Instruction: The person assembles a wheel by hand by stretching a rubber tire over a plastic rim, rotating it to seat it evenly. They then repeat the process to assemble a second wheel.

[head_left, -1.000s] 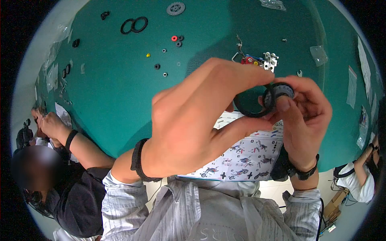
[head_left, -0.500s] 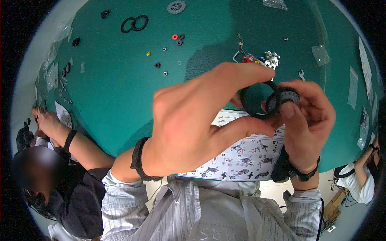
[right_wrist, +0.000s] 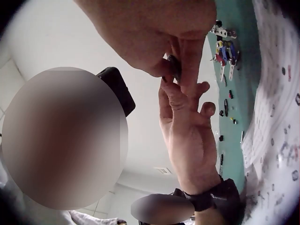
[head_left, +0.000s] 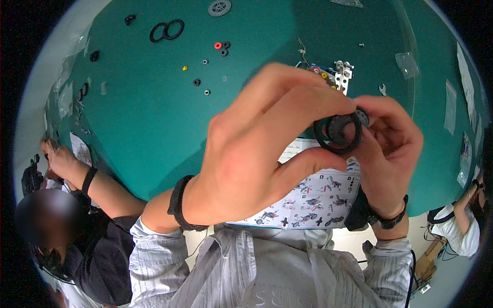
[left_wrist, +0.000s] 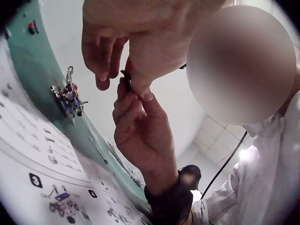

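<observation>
Both hands are raised above the green table in the head view. My left hand pinches a black rubber tyre between thumb and forefinger. My right hand holds a small grey wheel hub against the tyre, mostly hidden behind it. In the left wrist view the fingertips of both hands meet around a dark sliver of the tyre. The right wrist view shows the fingers of both hands pressed together on the dark part.
An instruction sheet lies at the near table edge under the hands. A small red, blue and metal assembly sits beyond the hands. Two black tyres, a grey wheel and small loose parts lie farther back. Other people work at left and right.
The tyre and hub have come together: the tyre now overlaps the hub, which stood beside it before. Both hands shifted slightly up and closer.
</observation>
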Demonstrator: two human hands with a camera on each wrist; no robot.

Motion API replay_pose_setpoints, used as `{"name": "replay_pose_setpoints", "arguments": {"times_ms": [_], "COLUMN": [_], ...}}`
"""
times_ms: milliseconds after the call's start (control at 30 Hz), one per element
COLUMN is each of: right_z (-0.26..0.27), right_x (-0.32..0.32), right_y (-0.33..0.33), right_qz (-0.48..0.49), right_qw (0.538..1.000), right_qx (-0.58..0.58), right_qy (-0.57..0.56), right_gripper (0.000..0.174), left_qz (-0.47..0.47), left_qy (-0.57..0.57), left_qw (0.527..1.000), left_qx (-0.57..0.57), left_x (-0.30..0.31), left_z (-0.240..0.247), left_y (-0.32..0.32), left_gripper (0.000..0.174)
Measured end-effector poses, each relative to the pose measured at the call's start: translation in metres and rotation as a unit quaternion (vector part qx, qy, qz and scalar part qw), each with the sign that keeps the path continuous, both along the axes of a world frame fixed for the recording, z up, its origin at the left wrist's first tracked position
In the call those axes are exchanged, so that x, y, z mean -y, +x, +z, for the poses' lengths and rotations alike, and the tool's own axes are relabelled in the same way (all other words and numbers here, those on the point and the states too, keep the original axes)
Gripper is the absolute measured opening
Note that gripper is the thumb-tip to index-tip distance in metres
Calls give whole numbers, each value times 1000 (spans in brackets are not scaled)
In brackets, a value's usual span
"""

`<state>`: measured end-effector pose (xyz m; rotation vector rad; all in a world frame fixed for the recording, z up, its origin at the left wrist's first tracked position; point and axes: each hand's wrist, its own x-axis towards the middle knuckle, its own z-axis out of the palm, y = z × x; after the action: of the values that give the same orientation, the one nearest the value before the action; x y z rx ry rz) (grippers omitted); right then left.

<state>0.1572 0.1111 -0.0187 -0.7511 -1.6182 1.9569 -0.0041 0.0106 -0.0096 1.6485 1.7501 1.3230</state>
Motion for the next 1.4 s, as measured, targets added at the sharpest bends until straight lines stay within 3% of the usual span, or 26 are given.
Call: {"name": "replay_pose_setpoints", "arguments": {"times_ms": [100,233,600,933,1400], "right_z": [2,0,-3,1,-2], "right_x": [1,-1,2,-1,1], "right_y": [-1,-1,-4,-3,-6], "right_qz": [-2,18,35,40,34], "right_qw": [998,998,993,995,994], "right_qx": [17,47,-25,23,-15], "right_qy": [-61,-24,-110,-87,-105], "right_gripper": [25,26,29,27,25], "left_qz": [12,14,16,27,30], "left_qy": [-4,-1,-2,-23,-31], "left_qw": [1000,1000,1000,999,998], "left_qx": [6,23,15,41,34], "left_x": [0,0,0,0,-1], "left_z": [0,-1,-2,0,-2], "left_y": [2,4,3,9,9], "left_gripper": [51,52,52,53,53]}}
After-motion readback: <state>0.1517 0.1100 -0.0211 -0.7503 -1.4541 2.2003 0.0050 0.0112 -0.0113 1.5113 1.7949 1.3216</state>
